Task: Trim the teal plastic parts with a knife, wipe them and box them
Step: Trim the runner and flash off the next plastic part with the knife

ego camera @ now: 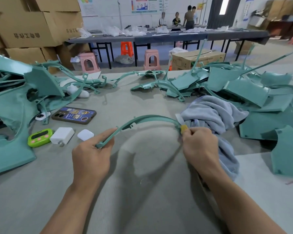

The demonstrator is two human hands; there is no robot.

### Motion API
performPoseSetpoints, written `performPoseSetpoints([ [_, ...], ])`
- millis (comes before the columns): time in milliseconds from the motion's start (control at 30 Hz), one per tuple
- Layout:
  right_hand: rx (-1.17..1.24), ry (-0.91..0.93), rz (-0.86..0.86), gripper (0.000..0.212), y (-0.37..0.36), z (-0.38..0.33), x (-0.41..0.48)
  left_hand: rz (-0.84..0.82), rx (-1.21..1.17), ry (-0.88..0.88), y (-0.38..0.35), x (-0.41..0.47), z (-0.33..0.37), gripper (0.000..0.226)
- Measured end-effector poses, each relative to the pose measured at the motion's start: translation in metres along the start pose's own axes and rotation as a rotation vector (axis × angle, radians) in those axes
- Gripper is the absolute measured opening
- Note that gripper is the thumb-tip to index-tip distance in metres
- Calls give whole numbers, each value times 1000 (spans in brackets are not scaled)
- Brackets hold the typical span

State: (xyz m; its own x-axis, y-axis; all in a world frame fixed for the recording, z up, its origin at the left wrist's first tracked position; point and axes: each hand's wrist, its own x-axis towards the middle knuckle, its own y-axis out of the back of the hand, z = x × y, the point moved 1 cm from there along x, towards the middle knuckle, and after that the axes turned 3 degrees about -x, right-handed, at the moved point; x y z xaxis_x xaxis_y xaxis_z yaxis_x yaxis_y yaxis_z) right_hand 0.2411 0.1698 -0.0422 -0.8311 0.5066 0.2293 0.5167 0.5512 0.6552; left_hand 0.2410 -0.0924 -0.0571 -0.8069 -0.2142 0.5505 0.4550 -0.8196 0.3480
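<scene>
The left hand curls its fingers round the near end of a long curved teal strip, holding it up off the table so that it arches across to the right hand. That lift likely keeps the strip's edge free for the blade. The right hand pinches the yellow handle of a small knife, with its pale blade set at the strip's far end. Whether the edge is actually biting into the plastic is too small to tell. The strip thus spans between both hands, one end in each. A grey-blue towel lies bunched just behind and under the right hand, probably kept there so wiping can follow trimming. Heaps of teal parts crowd the table on either side, presumably awaiting the same work.
</scene>
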Motion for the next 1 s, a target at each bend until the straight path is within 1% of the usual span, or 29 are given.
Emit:
performPoseSetpoints([
  [67,-10,-41,46,56,5,7,5,-4,11,25,0,0,0,56],
  [133,93,49,94,52,5,5,2,-20,17,4,-4,-2,6,64],
  [167,162,117,73,47,3,0,-3,-28,15,-13,-5,-3,9,67],
  [200,216,172,17,42,-1,-6,-9,-39,11,-25,-6,-4,11,69],
  [267,224,213,-89,37,-11,-14,-16,-62,-5,-4,-5,-3,11,72],
  [333,112,141,-57,41,-16,-10,-10,-55,1,15,-2,-2,9,72],
  [400,3,-36,-15,50,-12,0,2,-46,19,20,0,-3,8,67],
  [433,-7,-103,0,52,-8,5,8,-40,22,18,0,-3,8,66],
  [467,20,-130,24,52,-5,9,11,-40,24,11,0,-3,8,67],
  [533,140,-66,81,49,-3,9,9,-59,29,-2,-2,-4,11,70],
  [600,223,64,56,40,-8,-2,-2,-62,32,-12,-4,-3,11,70],
  [667,183,127,-13,37,-15,-6,-7,-46,33,3,-3,-3,9,64],
  [700,131,105,-22,40,-16,-4,-4,-29,39,3,-3,-3,4,58],
  [767,54,-15,7,50,-11,6,6,15,62,12,-3,-2,-2,35],
  [833,102,-72,40,57,-4,13,10,88,88,86,-3,1,-7,8],
  [900,234,-56,117,54,-1,14,7,171,72,218,-5,5,-9,30],
  [933,288,-29,157,48,-1,12,5,189,6,289,-5,9,-9,29],
  [1000,360,60,172,39,-1,6,0,180,-151,433,-4,14,-8,15],
])
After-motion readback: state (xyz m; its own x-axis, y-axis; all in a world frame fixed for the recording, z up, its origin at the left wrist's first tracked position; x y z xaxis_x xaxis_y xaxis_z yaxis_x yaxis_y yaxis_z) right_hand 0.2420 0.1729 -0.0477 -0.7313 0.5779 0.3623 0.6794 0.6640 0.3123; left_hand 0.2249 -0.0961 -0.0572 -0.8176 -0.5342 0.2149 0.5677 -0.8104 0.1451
